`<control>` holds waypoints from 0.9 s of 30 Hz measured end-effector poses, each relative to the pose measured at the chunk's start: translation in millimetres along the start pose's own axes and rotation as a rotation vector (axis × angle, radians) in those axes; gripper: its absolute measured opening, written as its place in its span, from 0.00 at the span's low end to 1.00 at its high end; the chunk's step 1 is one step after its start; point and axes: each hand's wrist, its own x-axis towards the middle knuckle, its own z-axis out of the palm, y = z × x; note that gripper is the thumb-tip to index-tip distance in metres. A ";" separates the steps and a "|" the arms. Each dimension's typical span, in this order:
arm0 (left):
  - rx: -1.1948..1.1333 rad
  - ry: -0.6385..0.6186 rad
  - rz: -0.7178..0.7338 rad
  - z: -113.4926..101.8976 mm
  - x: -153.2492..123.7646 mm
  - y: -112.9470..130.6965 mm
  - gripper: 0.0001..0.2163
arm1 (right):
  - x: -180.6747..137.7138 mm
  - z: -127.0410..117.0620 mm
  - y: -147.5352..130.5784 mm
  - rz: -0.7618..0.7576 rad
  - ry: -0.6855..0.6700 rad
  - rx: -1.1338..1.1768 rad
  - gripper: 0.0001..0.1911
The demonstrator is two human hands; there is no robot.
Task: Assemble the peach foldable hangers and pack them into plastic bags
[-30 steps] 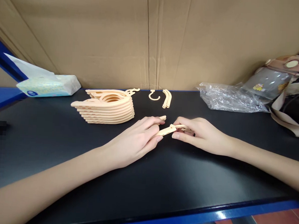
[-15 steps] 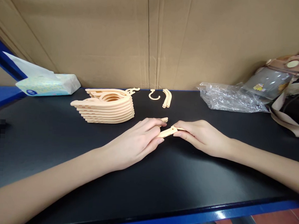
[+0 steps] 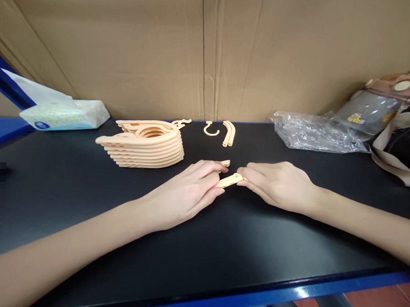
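Both my hands meet at the middle of the black tabletop (image 3: pixel 220 246). My left hand (image 3: pixel 185 193) pinches one end of a peach plastic hanger piece (image 3: pixel 228 180), fingers closed round it. My right hand (image 3: pixel 279 185) grips the other end, fingers curled over it, hiding most of that part. A second short peach tip (image 3: pixel 226 163) pokes out just above my left fingers. Behind my left hand sits a stack of several peach folded hangers (image 3: pixel 145 145). A loose hook (image 3: pixel 211 130) and a pair of curved arm pieces (image 3: pixel 229 134) lie near the back.
A tissue pack (image 3: pixel 64 114) lies at the back left. Crumpled clear plastic (image 3: pixel 312 134) and a grey bottle with a cartoon lid (image 3: pixel 372 107) lie at the back right beside a dark bag (image 3: pixel 407 150). Cardboard (image 3: pixel 203 52) walls the rear; a blue edge (image 3: pixel 287 293) borders the front.
My right hand has rolled over the peach piece, covering more of it and closing tighter toward my left fingers. My left hand has barely moved.
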 end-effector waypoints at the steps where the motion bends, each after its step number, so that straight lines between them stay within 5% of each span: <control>1: 0.002 0.001 0.000 0.1 -0.2 -0.1 0.14 | 0.1 -0.4 0.1 -0.015 0.013 -0.042 0.22; 12: 0.023 -0.024 0.016 -1.3 -0.2 0.3 0.14 | 4.1 -9.3 -2.0 -0.121 0.080 -0.286 0.19; 20: 0.029 -0.021 0.007 -0.5 -1.2 0.7 0.13 | 1.7 -4.0 -0.9 -0.055 0.024 -0.102 0.21; 27: 0.009 -0.009 0.007 0.4 -0.1 1.0 0.12 | 2.7 -7.2 -2.5 0.137 -0.123 0.275 0.18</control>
